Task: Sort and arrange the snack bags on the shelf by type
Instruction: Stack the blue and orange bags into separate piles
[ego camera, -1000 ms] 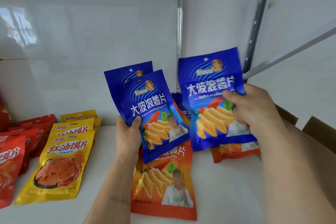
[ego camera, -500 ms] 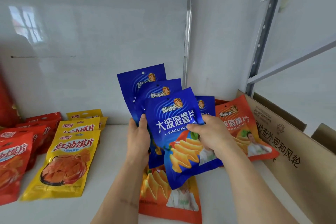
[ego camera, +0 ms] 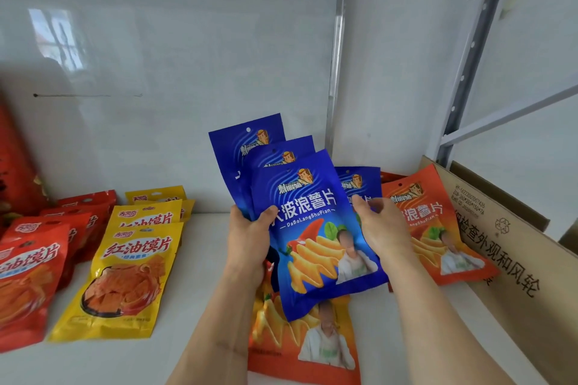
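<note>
Blue chip bags (ego camera: 316, 228) — wavy yellow crisps, red chilli printed. Orange chip bags (ego camera: 431, 228), same print. Left: yellow bags (ego camera: 125, 278), red lettering — then red bags (ego camera: 28, 284). Right: brown carton (ego camera: 513, 259), black characters.

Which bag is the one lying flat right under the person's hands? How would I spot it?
Start at the white shelf and find the fan of blue bags gripped in the left hand. Directly beneath them lies the orange chip bag, flat and nearest the camera, unlike the other orange bag propped against the cardboard box.

Left hand (ego camera: 248, 247) grips; right hand (ego camera: 383, 228) seemingly relaxed, fingers (ego camera: 364, 206) loosely bent.
</note>
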Available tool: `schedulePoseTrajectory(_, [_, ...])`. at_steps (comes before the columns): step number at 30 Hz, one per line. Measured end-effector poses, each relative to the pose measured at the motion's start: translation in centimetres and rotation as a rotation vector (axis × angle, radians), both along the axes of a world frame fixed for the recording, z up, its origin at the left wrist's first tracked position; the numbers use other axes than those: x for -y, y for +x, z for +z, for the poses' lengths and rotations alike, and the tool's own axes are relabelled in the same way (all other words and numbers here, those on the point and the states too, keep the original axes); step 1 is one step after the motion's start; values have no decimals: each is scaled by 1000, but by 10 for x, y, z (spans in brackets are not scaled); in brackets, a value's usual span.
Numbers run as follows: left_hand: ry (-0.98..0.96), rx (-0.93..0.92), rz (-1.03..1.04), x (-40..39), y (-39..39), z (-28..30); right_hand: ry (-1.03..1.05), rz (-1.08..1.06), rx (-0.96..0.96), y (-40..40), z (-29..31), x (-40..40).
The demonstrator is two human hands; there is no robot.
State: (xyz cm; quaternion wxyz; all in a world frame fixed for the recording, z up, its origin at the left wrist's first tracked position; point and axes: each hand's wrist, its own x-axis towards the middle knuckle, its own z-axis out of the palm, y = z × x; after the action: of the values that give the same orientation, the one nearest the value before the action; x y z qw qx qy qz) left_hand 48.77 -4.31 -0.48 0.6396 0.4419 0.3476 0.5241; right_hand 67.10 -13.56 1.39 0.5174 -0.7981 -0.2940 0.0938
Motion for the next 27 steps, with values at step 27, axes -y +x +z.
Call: schedulePoseTrajectory(27, [21,-8,112,-4,-8,1,53,-66,41,52,48,30])
